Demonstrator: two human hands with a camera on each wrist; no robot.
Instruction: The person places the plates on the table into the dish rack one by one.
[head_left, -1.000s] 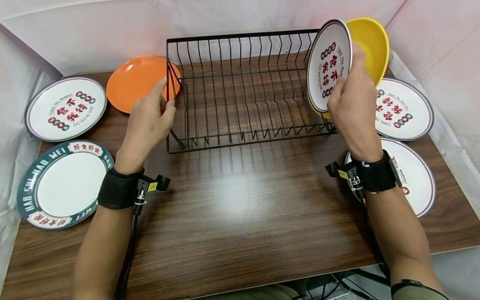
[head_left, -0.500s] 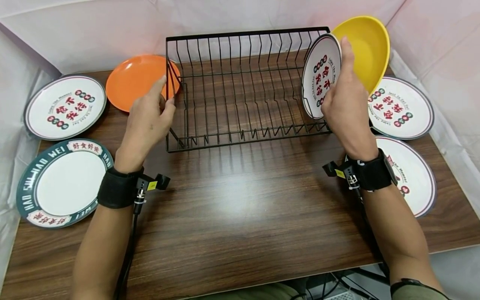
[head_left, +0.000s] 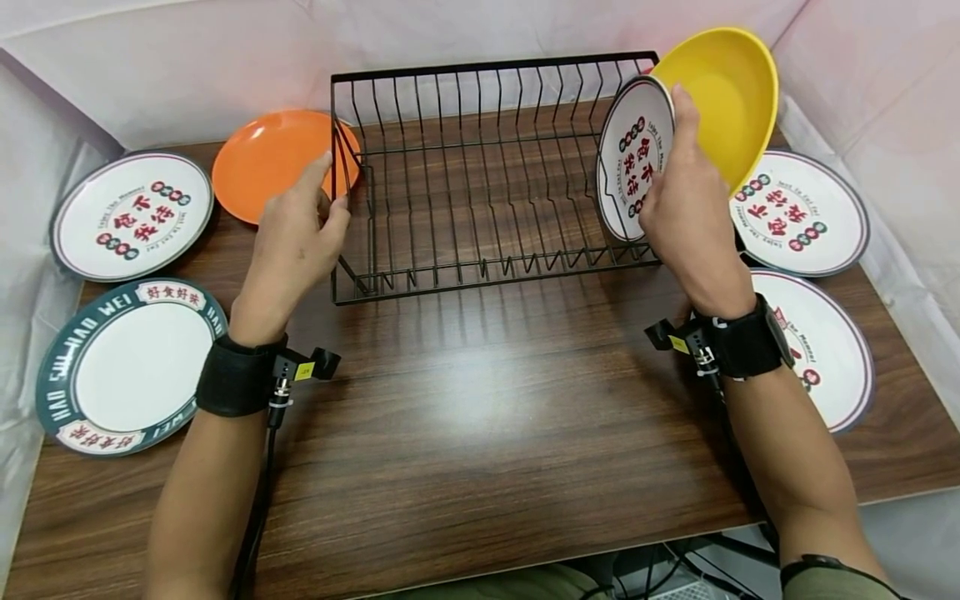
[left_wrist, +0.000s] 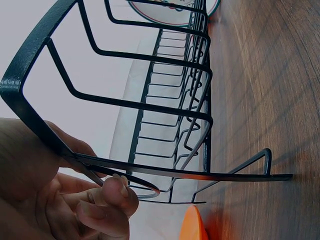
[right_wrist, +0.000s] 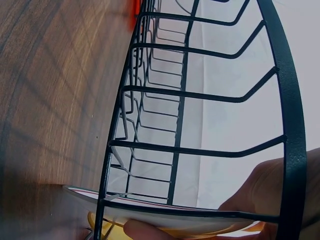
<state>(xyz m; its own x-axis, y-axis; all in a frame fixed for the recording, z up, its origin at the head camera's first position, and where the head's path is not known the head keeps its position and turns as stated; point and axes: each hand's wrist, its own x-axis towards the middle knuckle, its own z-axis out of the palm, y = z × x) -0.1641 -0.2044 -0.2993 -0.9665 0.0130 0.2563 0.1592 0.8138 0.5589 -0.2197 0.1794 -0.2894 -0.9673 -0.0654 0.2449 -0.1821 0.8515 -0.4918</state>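
Note:
A black wire dish rack (head_left: pixel 495 66) stands at the back of the table. My left hand (head_left: pixel 288 242) holds its left end; in the left wrist view the fingers curl about the end wire. At the rack's right end, a white plate (head_left: pixel 633 167) with red lettering stands on edge, tilted, among the wires. My right hand (head_left: pixel 693 217) grips that plate by its right rim. Just behind the hand, a yellow plate (head_left: pixel 727 100) leans at the rack's right end; its lower part is hidden.
An orange plate (head_left: pixel 270 162) lies partly behind the rack's left end. To the left lie a white lettered plate (head_left: pixel 131 212) and a green-rimmed plate (head_left: pixel 127 367). On the right, two more white plates lie flat, one far (head_left: pixel 802 212) and one near (head_left: pixel 832 358).
My right hand has lowered the white plate and brought it left into the rack's right end. The left hand stays at the rack's left end.

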